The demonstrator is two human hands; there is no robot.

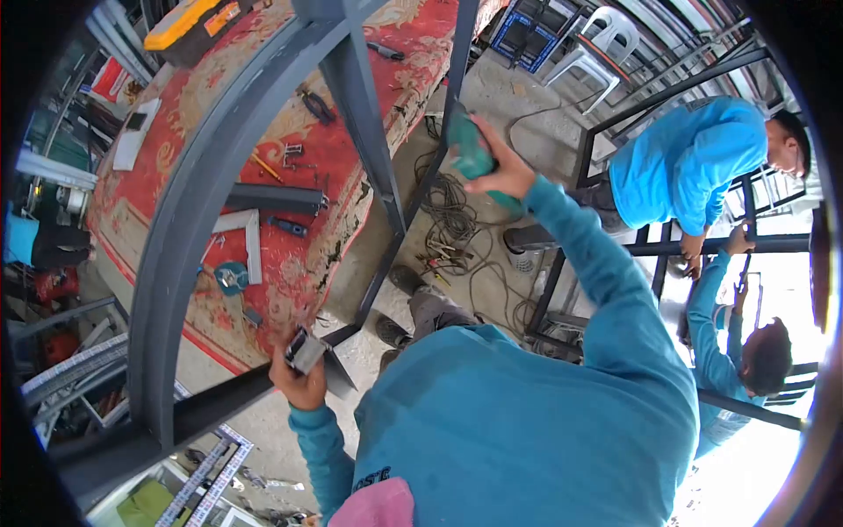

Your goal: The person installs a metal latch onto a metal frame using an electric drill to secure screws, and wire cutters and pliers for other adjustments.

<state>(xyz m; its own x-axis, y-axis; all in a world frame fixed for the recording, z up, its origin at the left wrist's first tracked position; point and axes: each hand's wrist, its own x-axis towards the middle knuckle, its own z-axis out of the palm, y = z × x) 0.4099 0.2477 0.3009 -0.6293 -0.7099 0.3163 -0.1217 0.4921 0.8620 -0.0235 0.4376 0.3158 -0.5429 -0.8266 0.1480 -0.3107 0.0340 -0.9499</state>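
Right hand point(511, 174) gripping green power tool point(472, 151) beside dark metal frame point(358, 114), fingers clamping it — long axis slanting, far end pointing up-left, left hand point(299, 379) clasping silver-faced block point(305, 353), teal shirt point(518, 422) showing "OST"

A green tool point(472, 156) and silvery block point(306, 353) are beside dark metal framing point(189, 189).

Only bit I can sorta make out is dark lettering on the teal shirt point(527, 413) around 6 to 7 o'clock, looks like "OST", maybe part of a longer word. Printed strips on the white frame point(205, 481) toward 7 o'clock are too tiny to read, sorry.
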